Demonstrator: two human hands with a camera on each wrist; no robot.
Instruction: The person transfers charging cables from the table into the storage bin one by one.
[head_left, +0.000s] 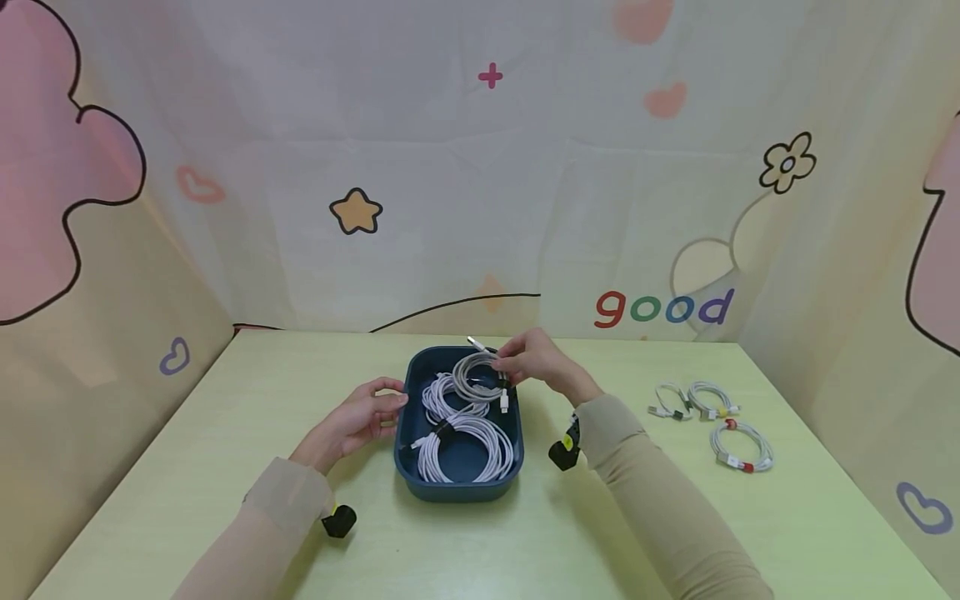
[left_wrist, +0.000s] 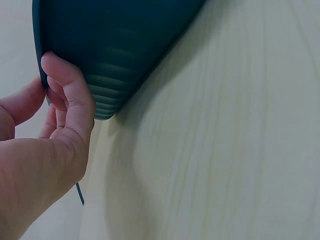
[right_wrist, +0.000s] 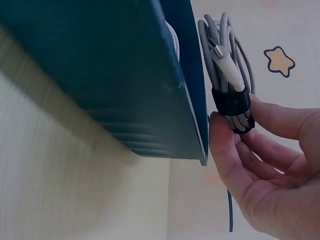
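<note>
A dark blue bin [head_left: 459, 492] stands on the table with coiled white cables [head_left: 495, 450] inside, one bound by a black strap. At its left wall, my left hand [head_left: 363, 417] pinches the rim; the left wrist view shows thumb and fingers [left_wrist: 67, 80] on either side of the bin's edge [left_wrist: 115, 45]. My right hand [head_left: 542, 360] pinches a coiled grey-white cable [head_left: 467, 385] over the bin's back right corner. In the right wrist view this coil [right_wrist: 220, 60] has a black strap [right_wrist: 232, 102] between thumb and fingers, just above the rim.
On the right of the table lie three smaller coiled cables: one with a black tie [head_left: 675, 412], one with a yellow tie [head_left: 708, 400], one with red ties [head_left: 767, 450]. A printed curtain [head_left: 450, 250] hangs behind the table.
</note>
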